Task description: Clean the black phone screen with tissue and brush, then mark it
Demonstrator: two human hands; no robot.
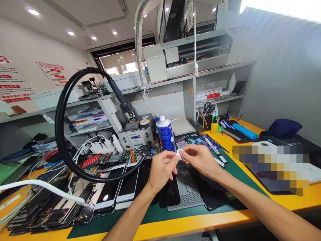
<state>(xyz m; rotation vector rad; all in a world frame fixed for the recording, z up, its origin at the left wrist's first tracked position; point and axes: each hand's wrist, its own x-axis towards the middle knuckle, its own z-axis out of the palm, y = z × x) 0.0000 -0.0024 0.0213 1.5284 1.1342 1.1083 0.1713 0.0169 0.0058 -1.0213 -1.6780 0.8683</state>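
Note:
My left hand (pixel 163 169) and my right hand (pixel 200 160) meet above the middle of the green mat (pixel 240 180). Between their fingertips they pinch a small crumpled white piece (pixel 179 154); whether it is tissue or cloth I cannot tell. Below lies a dark phone (pixel 170 194), next to a grey perforated plate (pixel 188 199). Another black phone-like slab (pixel 215 197) rests under my right forearm. Just behind my hands stands a blue spray can (pixel 165 135) with a white top.
Phones and phone parts (pixel 50 207) are piled at the left, below a looping black hose (pixel 60 127) from a grey control box (pixel 135 138). Markers (pixel 216 150) lie right of my hands. A yellow bottle (pixel 214 126) and scissors (pixel 208 107) stand farther back.

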